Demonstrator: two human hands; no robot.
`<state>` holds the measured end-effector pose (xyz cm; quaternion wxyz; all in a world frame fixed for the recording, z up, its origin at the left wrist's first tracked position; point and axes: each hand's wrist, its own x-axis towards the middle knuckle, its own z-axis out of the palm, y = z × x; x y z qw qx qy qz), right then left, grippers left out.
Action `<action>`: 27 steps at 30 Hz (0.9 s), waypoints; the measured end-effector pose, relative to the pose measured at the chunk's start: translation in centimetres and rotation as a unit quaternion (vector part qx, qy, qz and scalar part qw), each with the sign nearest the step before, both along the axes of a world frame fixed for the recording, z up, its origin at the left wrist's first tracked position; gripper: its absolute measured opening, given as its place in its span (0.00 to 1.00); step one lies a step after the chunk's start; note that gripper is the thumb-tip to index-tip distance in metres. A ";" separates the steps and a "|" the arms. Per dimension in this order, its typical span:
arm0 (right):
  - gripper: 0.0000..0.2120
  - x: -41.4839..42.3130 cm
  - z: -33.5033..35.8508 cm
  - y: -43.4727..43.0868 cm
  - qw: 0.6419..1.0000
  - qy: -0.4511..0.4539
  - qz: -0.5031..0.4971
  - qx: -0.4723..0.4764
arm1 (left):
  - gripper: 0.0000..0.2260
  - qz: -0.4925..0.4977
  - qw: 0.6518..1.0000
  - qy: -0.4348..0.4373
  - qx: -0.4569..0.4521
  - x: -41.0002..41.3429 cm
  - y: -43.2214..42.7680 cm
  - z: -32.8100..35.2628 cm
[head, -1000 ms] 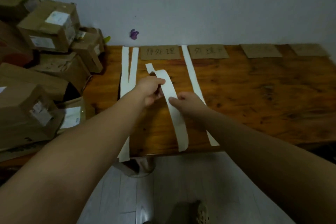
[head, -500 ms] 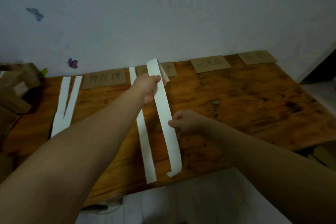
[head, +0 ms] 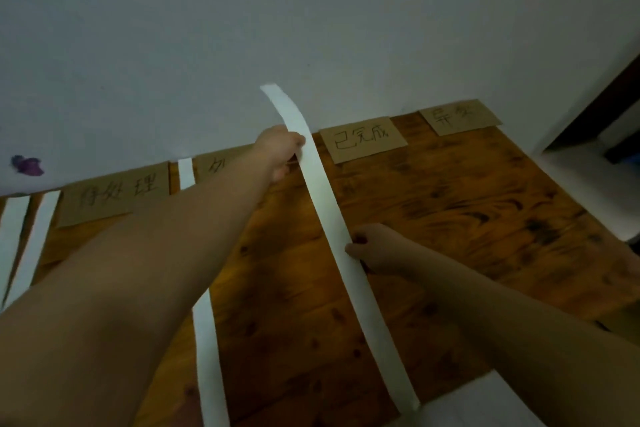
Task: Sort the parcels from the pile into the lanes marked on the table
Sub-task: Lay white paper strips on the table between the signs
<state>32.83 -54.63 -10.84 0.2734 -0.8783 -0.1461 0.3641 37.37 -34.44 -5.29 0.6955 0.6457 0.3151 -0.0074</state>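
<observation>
**A:** What sits at the left?

**B:** A purple butterfly sticker [head: 27, 165] on the wall. Below it, a pair of white paper strips [head: 38, 243] lies on the wooden bench [head: 467, 218]. They run far to near and draw together toward the near side. Just right of them, a first cardboard label [head: 114, 196] with handwritten characters lies against the wall.

**A:** And next?

**B:** A single white strip [head: 207, 367] runs from the wall to the near edge, with the left forearm crossing over its middle. Beside its far end, a second cardboard label [head: 216, 166] is half hidden by that arm.

**A:** The hands?

**B:** The left hand [head: 280, 152] is far out, near the wall. Its grip is closed on the long paper strip [head: 332, 225], with the fingers curled at the strip's left edge. The strip's far end rises free above the hand and curves in front of the wall.

**A:** The other one?

**B:** The right hand [head: 377, 248] meets the same strip at its middle, from the right. Its fingers are curled, and thumb and fingertip pinch the right edge. From there the strip lies along the bench to the near edge.

**A:** Which lane line is that?

**B:** The one between the half-hidden label and the third cardboard label [head: 362, 142], marked 已完成. A fourth cardboard label [head: 459, 116] lies further right, at the far corner. Beyond the bench on the right is a dark doorway [head: 616, 114].
</observation>
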 end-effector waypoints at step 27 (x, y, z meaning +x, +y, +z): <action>0.24 6.0 -9.4 -2.4 0.917 -0.253 0.294 -0.094 | 0.34 -0.295 0.783 0.191 0.514 5.6 -3.0 -14.4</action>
